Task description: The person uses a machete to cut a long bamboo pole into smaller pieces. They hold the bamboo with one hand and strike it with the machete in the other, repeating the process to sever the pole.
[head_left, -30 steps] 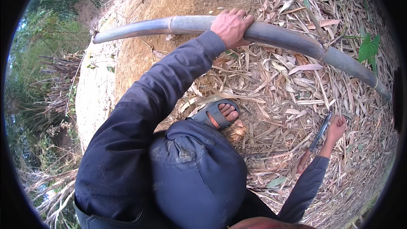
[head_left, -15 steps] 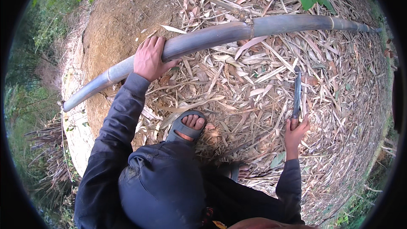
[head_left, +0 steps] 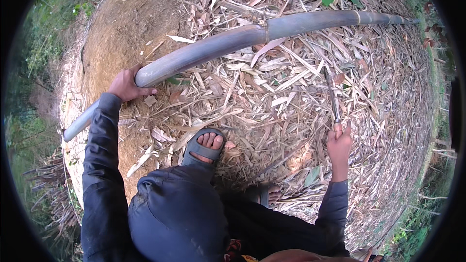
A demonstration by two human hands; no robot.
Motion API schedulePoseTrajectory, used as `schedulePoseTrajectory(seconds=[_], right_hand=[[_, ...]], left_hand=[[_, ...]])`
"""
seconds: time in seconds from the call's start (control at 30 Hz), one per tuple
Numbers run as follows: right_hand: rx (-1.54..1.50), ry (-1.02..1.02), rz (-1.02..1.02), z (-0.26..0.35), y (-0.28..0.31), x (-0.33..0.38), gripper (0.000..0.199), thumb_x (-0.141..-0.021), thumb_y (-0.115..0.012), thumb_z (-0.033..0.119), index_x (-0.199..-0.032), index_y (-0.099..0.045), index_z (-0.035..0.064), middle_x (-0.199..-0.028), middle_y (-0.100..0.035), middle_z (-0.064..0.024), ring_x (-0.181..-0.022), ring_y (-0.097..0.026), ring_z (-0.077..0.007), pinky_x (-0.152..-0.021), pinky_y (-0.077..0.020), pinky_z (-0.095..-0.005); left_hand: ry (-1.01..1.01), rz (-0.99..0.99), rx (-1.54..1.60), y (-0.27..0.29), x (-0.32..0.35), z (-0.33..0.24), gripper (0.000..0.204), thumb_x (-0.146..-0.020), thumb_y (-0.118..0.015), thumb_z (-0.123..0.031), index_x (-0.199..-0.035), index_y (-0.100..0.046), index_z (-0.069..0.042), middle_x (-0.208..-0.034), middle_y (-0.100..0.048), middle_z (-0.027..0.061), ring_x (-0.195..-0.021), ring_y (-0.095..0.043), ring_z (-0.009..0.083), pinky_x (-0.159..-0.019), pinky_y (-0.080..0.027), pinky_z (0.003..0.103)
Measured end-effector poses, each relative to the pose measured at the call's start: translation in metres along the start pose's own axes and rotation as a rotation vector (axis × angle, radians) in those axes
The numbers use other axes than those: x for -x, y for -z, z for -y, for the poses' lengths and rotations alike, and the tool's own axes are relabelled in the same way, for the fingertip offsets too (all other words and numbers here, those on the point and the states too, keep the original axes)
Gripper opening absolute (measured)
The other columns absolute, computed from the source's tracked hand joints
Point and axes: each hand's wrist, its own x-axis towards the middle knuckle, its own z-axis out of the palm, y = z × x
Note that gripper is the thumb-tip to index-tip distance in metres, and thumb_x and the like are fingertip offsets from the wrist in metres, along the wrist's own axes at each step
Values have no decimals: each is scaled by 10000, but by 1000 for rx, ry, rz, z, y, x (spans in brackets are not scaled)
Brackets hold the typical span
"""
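Dry leaf litter (head_left: 291,97) and bare earth (head_left: 121,24) underfoot.
Left hand (head_left: 125,85) has its grip closed around a long grey bamboo pole (head_left: 233,43) lying across the litter; right hand (head_left: 338,144) is wrapped tight on a knife (head_left: 332,99), blade pointing away, near the sandalled foot (head_left: 206,145).

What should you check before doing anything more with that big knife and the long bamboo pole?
1. Left hand has a grip on the bamboo pole: ok, fingers wrap it near the thick end.
2. Right hand holds the knife firmly: ok, fist closed on the handle, blade pointing up and away.
3. Blade apart from the left hand: ok, they are far apart.
4. Sandalled foot away from the blade: ok, but toes are bare.
5. Footing on the dry leaf litter: cannot tell, leaves are loose.
6. Blade sharpness: cannot tell.
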Motion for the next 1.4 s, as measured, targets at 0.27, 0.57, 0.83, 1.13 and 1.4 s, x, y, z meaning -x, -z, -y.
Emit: schedulePoseTrajectory(seconds=[0.27, 0.57, 0.83, 1.13, 1.4], right_hand=[[-155, 62, -187, 62, 73, 32, 668, -920, -724, 127, -1493, -427, -45, -842, -665, -119, -640, -602, -132, -631, -496, -281], [-396, 559, -107, 137, 20, 37, 630, -972, -643, 164, -1513, -370, -8, -921, -709, -225, -806, -728, -336, -728, -557, -406], [-498, 432, -11, 150, 10, 29, 378, -958, -694, 216, -1241, -620, -23, -888, -723, -194, -798, -721, -256, -736, -550, -365], [-878, 896, -467, 193, 68, 61, 362, -1043, -600, 240, -1271, -514, -27, -825, -570, -10, -661, -518, -38, -586, -445, -241], [-135, 548, 31, 138, -19, 32, 241, -995, -629, 201, -1037, -531, -16, -808, -686, -239, -731, -663, -482, -619, -510, -537]], left_hand=[[68, -277, -132, -28, 25, -28, 702, -707, -866, -410, -1233, -565, -57, -998, -731, 204, -929, -727, 374, -827, -573, 473], [81, -329, -191, -76, 63, -50, 696, -686, -879, -401, -1205, -561, -63, -1072, -692, 144, -1046, -686, 316, -874, -554, 437], [69, -322, -149, -101, 71, -55, 678, -675, -878, -409, -1171, -576, -59, -1078, -688, 146, -1033, -680, 328, -907, -538, 429], [52, -320, -175, -96, 77, -49, 649, -681, -873, -411, -1145, -585, -61, -1049, -683, 136, -1013, -683, 326, -916, -525, 428], [3, -362, -168, -111, 82, -55, 658, -697, -865, -401, -1167, -576, -42, -1108, -680, 144, -1055, -675, 324, -937, -522, 430]])
